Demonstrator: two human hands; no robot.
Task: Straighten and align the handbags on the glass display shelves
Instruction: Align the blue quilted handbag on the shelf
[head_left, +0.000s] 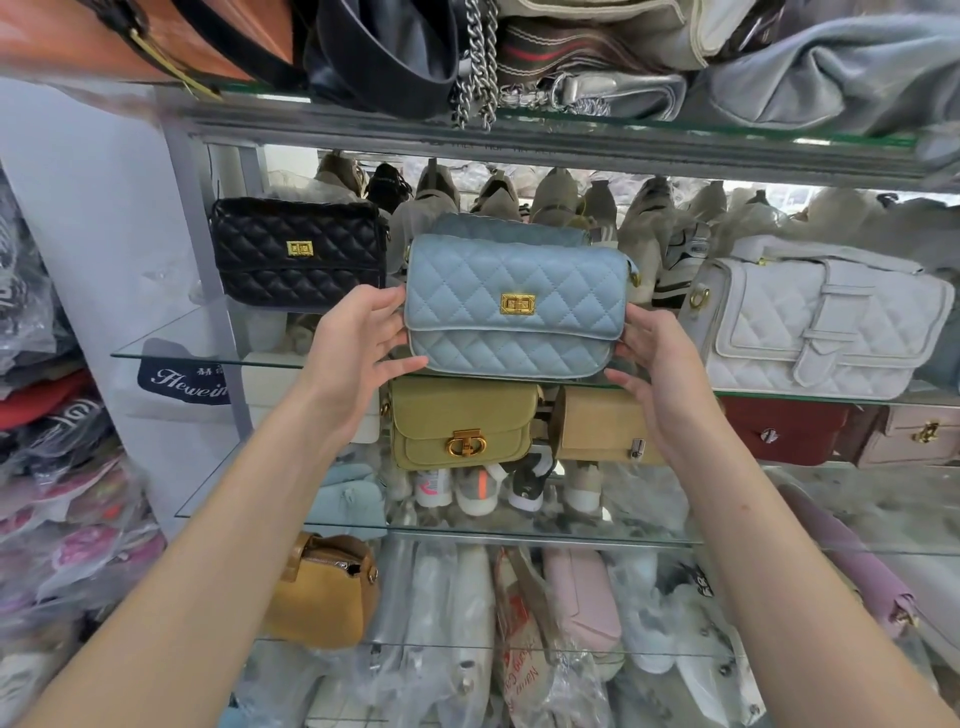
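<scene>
Handbag (467, 291), quilted blue, left hand (358, 338), right hand (660, 379) touching ends

The light blue handbag (514, 306) looks like soft, smooth leather sewn in puffy diamonds, with a dull shine. Its clasp (517, 304) is shiny gold metal. The black handbag (298, 254) has the same stitching but looks glossier. The white handbag (815, 322) looks matt. The shelf (156, 348) is clear, smooth glass. The olive handbag (462, 410) looks grainy. The chain (480, 67) is silvery metal. The plastic wrap (571, 686) is clear and crinkly.
</scene>
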